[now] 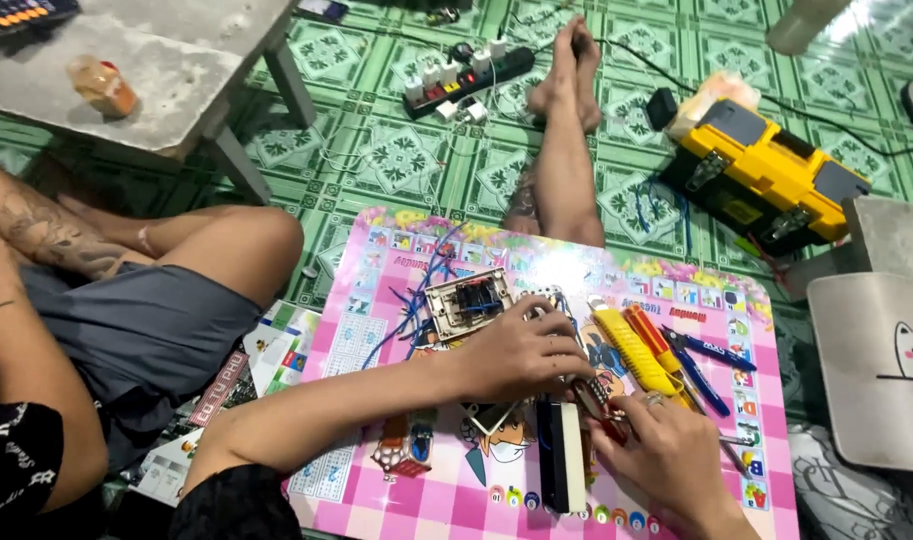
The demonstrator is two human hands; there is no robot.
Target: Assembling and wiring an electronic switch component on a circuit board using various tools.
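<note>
a pink checkered play mat point(396, 480) with small cartoon picture squares along its edges lies on a green patterned floor. a yellow and black toolbox point(766, 175) sits far right, a black power strip point(471, 75) far centre, and printed leaflets point(276, 360) poke out at the mat's left. the left hand point(521, 352), fingers curled, rests over small parts at the mat's middle. the right hand point(666, 455), fingers pinched almost shut, grips a small red-handled tool point(601, 408) near the mat's near right; its long axis runs near-right to far-left. a black block point(561, 455) lies just beside it, lengthwise near to far.
</note>
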